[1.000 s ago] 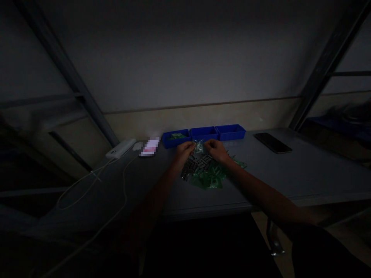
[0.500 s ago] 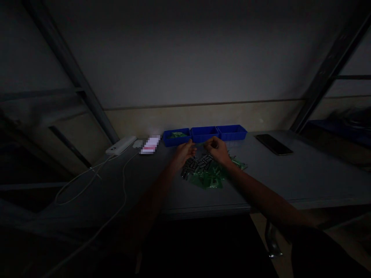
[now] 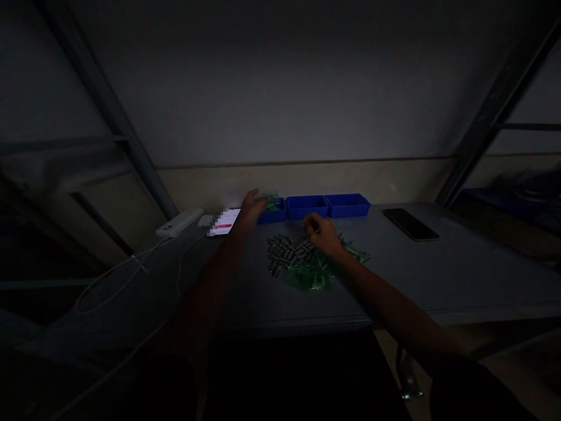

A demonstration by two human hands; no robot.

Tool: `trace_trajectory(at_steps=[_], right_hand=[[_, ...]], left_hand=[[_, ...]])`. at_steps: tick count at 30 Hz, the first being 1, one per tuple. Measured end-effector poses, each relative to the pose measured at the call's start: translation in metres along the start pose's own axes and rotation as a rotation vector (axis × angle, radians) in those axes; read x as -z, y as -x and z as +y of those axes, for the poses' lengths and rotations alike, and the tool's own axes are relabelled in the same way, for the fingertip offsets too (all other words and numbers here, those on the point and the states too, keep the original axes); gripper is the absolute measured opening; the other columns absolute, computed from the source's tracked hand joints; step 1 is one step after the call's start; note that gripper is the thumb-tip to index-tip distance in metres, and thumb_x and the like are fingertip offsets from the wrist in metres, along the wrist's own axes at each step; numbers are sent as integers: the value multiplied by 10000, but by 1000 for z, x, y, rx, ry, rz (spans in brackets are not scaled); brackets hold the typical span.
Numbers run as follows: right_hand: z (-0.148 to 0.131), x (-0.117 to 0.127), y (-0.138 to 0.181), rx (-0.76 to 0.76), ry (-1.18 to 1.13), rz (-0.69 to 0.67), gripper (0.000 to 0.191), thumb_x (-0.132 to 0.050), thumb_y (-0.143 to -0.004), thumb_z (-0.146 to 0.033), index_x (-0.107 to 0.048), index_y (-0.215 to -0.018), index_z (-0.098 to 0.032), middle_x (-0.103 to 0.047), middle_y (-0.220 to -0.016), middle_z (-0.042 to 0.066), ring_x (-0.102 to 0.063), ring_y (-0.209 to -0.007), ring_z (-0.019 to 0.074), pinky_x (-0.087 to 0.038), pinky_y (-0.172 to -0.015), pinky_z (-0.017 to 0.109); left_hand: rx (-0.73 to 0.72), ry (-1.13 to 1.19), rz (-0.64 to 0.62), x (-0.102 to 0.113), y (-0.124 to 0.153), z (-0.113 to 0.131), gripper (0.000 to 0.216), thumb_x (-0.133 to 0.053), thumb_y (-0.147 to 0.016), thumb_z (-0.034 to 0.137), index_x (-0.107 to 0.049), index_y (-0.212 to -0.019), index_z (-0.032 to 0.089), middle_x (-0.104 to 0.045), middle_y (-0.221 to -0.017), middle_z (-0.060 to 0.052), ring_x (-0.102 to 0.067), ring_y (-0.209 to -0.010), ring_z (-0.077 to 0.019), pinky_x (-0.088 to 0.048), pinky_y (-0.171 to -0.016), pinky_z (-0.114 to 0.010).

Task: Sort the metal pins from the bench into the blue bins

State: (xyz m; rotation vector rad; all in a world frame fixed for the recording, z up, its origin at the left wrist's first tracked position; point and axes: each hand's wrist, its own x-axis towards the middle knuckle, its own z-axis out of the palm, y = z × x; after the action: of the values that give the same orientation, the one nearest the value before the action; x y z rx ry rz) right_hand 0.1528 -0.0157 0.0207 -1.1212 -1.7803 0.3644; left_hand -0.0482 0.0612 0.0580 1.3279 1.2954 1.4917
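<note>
My left hand (image 3: 252, 209) is over the left blue bin (image 3: 272, 218), its fingers closed on a small green plastic bag (image 3: 272, 196) that shows above the rim. More green bags lie inside that bin. Curled in a pinch, my right hand (image 3: 323, 234) hovers over the back of a pile; whatever its fingertips may hold is hidden. The pile has small metallic cylindrical pieces (image 3: 283, 251) on its left and green plastic bags (image 3: 309, 276) at the front and right.
Two more blue bins, a middle one (image 3: 307, 209) and a right one (image 3: 348, 206), stand by the wall. A dark phone (image 3: 411, 224) lies right. Left are a lit phone (image 3: 224, 223), a white power bank (image 3: 180, 222) and a white cable (image 3: 111, 275).
My left hand has moved left and away from me, from beside the right hand to the left bin. The right hand stays over the pile, still pinched.
</note>
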Motion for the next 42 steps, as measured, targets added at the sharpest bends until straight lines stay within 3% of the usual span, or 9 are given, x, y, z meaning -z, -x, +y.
trace_trajectory(at_steps=[5,11,19,23,26,30,32,36,42], right_hand=[[11,18,-7,6,37,46,159,-441,-727,-174,-577,-809,-183,-603,-705,23,-535,-620,144,-367,-596,250],[34,39,-15,-16,76,-80,169,-418,-625,-95,-550,-691,-178,-575,-655,7,-529,-637,143,-381,-632,250],[24,46,-9,-148,100,-545,93,-606,-597,-190,-601,-688,-170,-621,-658,9,-514,-567,136,-348,-511,230],[35,74,-11,-232,68,-223,167,-591,-682,-340,-570,-666,-175,-588,-628,11,-498,-575,133,-343,-513,233],[51,91,-11,-318,78,20,244,-535,-732,-390,-514,-607,-181,-520,-555,-7,-459,-536,120,-330,-516,241],[66,86,-8,-444,139,102,248,-532,-729,-367,-509,-567,-181,-491,-507,-14,-449,-522,124,-301,-513,248],[71,75,-8,-441,154,141,234,-542,-714,-352,-514,-555,-182,-495,-513,-17,-450,-534,125,-298,-524,249],[82,60,-7,-439,53,215,226,-547,-683,-364,-515,-546,-188,-486,-518,-21,-438,-537,124,-313,-524,249],[93,57,-4,-669,-324,271,286,-512,-665,-493,-506,-669,-208,-371,-428,-64,-344,-397,112,-285,-419,257]], left_hand=[[-315,-616,46,-7,10,-27,661,-731,-616,308,-508,-1214,136,-390,-1377,-179,-215,-1352,-362,-185,-1099,-476],[-426,-800,-222,-22,49,-58,290,-618,-718,259,-648,-965,109,-597,-1084,-170,-465,-1171,-305,-263,-1069,-421],[-382,-760,-262,-24,55,-56,147,-566,-740,222,-661,-848,190,-652,-965,-94,-561,-1009,-246,-394,-962,-384],[-457,-824,-313,-24,65,-44,185,-540,-786,274,-661,-907,204,-646,-986,-93,-557,-1014,-245,-390,-960,-374],[-621,-769,-499,-29,82,-22,222,-553,-797,333,-656,-964,228,-644,-1033,-78,-540,-1050,-234,-379,-970,-352],[-739,-700,-676,-58,102,5,304,-526,-827,409,-645,-1032,218,-640,-1077,-90,-536,-1065,-242,-354,-989,-382],[-706,-789,-618,-82,107,13,367,-514,-824,468,-637,-1044,202,-636,-1078,-113,-531,-1073,-270,-348,-984,-427],[-600,-1010,-765,-129,114,15,387,-569,-760,523,-662,-908,179,-629,-1078,-149,-495,-1112,-344,-337,-959,-523],[-527,-935,-751,-147,125,-1,159,-564,-750,194,-649,-882,219,-662,-991,-86,-528,-1043,-285,-350,-932,-496]])
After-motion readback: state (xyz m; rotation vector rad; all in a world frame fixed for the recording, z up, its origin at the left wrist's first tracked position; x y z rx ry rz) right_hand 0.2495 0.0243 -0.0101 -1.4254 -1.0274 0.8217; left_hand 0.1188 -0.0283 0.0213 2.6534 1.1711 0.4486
